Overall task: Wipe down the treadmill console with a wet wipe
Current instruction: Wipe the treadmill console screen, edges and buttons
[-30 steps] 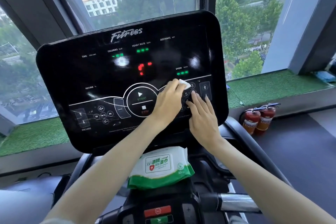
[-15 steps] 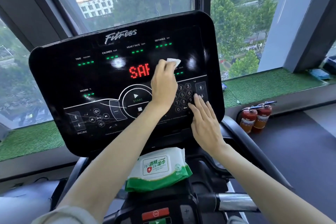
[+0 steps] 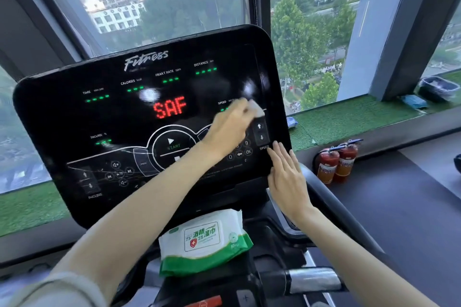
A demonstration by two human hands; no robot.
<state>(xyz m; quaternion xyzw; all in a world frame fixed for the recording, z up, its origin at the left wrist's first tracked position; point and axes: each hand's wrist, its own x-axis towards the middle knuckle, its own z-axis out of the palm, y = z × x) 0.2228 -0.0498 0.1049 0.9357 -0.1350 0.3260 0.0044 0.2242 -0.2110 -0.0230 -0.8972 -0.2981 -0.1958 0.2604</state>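
Observation:
The black treadmill console fills the middle of the view, its display lit with red letters "SAF" and green dashes. My left hand grips a small white wet wipe and presses it on the console's right side, just above the speed arrows; the hand is motion-blurred. My right hand lies flat with straight fingers on the console's lower right corner, beside the number keypad.
A green-and-white wet wipe pack lies on the ledge below the console. A handlebar runs at lower right. Two red fire extinguishers stand on the floor at right, below the window sill with artificial grass.
My left hand has swept the wipe from the keypad up to the display and then right toward the speed arrows. My right hand slid to the console's lower right corner. The display now reads "SAF".

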